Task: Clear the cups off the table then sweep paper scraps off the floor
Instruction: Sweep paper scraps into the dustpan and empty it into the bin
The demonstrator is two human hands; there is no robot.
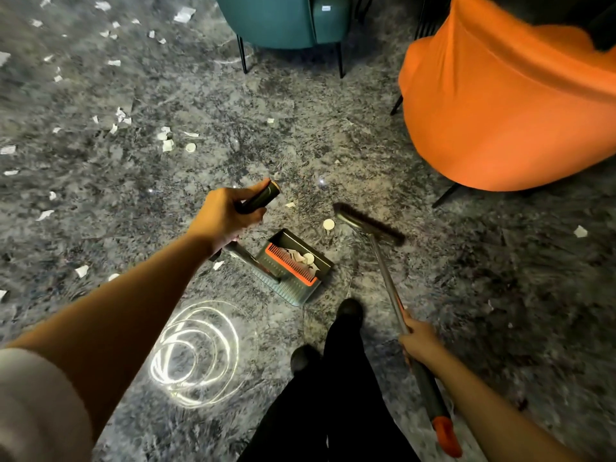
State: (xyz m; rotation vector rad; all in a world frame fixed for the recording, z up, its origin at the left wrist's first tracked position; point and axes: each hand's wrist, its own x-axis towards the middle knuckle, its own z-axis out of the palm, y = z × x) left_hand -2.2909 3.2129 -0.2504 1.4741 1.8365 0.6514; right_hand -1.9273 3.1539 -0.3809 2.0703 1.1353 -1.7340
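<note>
My left hand (224, 216) grips the dark upright handle (261, 197) of a grey-green dustpan (295, 266) that sits on the floor. The pan has an orange comb and holds several white paper scraps. My right hand (420, 341) grips the metal shaft of a broom (386, 265). Its blurred brush head (368, 223) lies on the floor just right of the pan. A round white scrap (328, 224) lies between brush and pan. Many more paper scraps (166, 141) lie scattered over the floor to the left and far left.
An orange chair (506, 105) stands at the right, and a teal chair (283, 21) with thin black legs at the top. My dark-trousered legs and shoes (348, 311) are just below the dustpan. A ring-shaped light reflection (196, 353) shines on the grey marbled floor.
</note>
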